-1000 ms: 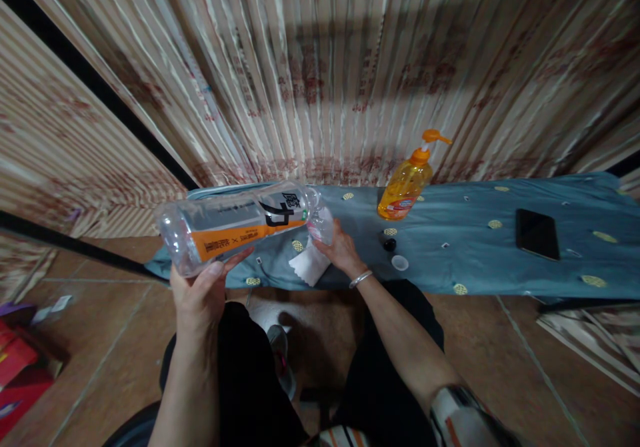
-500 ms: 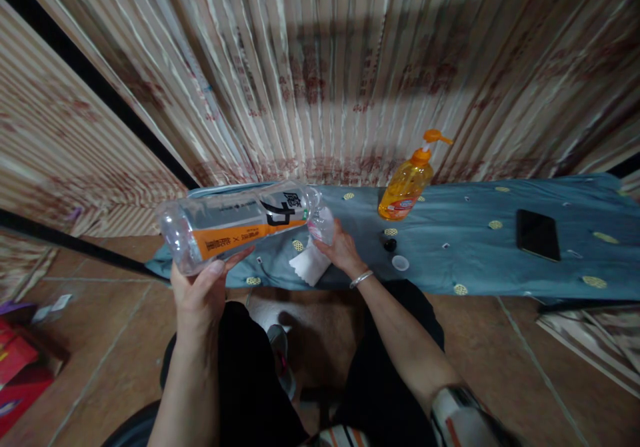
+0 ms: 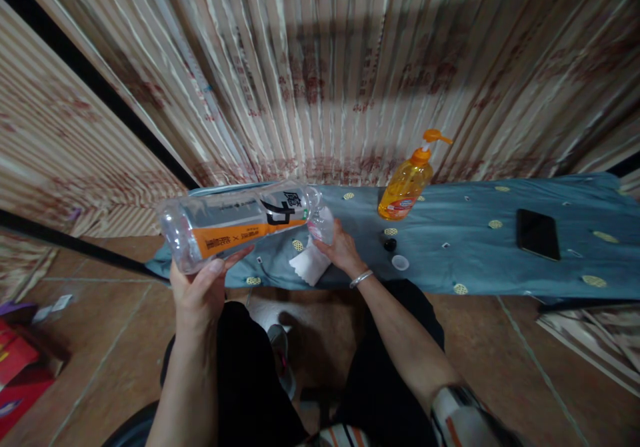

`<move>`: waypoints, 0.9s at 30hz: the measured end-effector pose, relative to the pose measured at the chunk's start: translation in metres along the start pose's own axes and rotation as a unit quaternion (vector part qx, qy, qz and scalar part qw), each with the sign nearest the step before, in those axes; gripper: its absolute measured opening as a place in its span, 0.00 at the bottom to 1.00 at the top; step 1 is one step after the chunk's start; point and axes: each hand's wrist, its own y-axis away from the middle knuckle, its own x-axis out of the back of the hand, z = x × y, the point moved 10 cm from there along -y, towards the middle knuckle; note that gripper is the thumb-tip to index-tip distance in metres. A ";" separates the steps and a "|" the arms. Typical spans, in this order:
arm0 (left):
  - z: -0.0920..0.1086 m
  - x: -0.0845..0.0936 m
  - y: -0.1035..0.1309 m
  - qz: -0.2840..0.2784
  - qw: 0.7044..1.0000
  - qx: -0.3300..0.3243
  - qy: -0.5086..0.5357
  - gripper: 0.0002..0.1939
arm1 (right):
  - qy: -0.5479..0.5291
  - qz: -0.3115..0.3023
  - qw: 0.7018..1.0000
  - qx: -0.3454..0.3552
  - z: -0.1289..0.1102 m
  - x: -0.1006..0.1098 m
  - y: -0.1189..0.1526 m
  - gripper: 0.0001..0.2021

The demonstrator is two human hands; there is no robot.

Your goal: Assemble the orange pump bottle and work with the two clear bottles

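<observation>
A large clear plastic bottle point(image 3: 235, 223) with a grey and orange label lies almost level in the air, its neck pointing right. My left hand point(image 3: 200, 290) is closed around its underside near the base. My right hand point(image 3: 343, 250) is closed on a small clear plastic container point(image 3: 323, 223) with pinkish marks, right at the big bottle's mouth. Whether the two touch is hard to see. Below them a white tissue point(image 3: 310, 263) rests on the blue cloth, partly hidden by the right hand. A black cap point(image 3: 390, 244) and a translucent white round lid point(image 3: 400, 262) lie just right of that hand.
An orange pump bottle point(image 3: 405, 187) stands upright toward the back of the cloth-covered table point(image 3: 470, 233). Farther right lies a black phone point(image 3: 539, 234). A striped curtain point(image 3: 330, 67) hangs behind. On the floor at left is a red box point(image 3: 23, 373).
</observation>
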 end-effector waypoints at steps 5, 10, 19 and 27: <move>0.003 -0.004 -0.002 -0.009 1.000 -0.003 0.007 0.19 | 0.000 0.004 1.000 0.002 0.000 0.000 0.000 0.30; 0.005 -0.006 -0.003 -0.013 1.000 -0.009 0.004 0.19 | -0.007 0.007 1.000 0.006 -0.001 0.001 0.000 0.27; 0.000 -0.001 -0.005 -0.014 1.000 -0.004 0.007 0.24 | -0.007 -0.005 1.000 0.004 -0.002 0.001 0.001 0.27; 0.000 0.001 -0.007 -0.021 1.000 -0.014 -0.013 0.30 | -0.010 -0.006 1.000 0.002 -0.002 0.001 0.001 0.27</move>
